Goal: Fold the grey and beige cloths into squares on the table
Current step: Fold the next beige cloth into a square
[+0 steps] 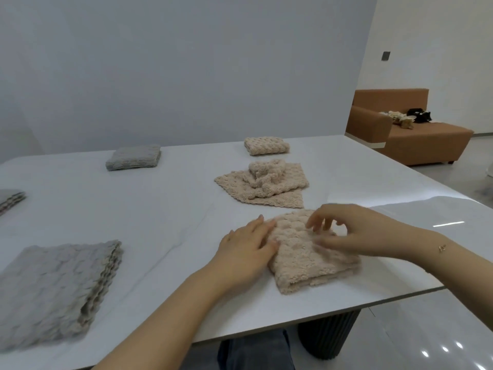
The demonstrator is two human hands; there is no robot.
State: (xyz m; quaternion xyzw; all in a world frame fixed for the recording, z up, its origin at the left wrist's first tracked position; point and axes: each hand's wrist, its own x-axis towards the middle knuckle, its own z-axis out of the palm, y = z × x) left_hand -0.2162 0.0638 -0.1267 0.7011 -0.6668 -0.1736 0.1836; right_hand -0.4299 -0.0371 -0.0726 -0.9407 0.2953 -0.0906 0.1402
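1. A wide white table (133, 209) with a glossy top fills most of the room in front of me; a plain pale wall stands behind it, and shiny floor tiles show past its right edge.
2. Off to the right, well apart from the table, sits a tan sofa (416, 140) with a few small dark and pale items on its seat — too small to tell what they are.
3. A large folded grey cloth (56, 287) lies near the table's front left; another folded grey cloth (133, 157) sits farther back, and a third grey stack (10, 200) is cut off at the left edge.
4. A crumpled beige pile (262, 184) lies unfolded mid-table, between a neat beige square (266, 146) behind it and the hands in front.
5. The folded beige cloth (306, 252) lies near the front right edge, its long axis running from near the person away toward the pile.
6. The left hand (248, 249) rests flat on the cloth's left edge, fingers straight.
7. The right hand (354, 233) hovers over the cloth's far part, fingers loosely curled — blurred, so I cannot tell whether it grips anything.
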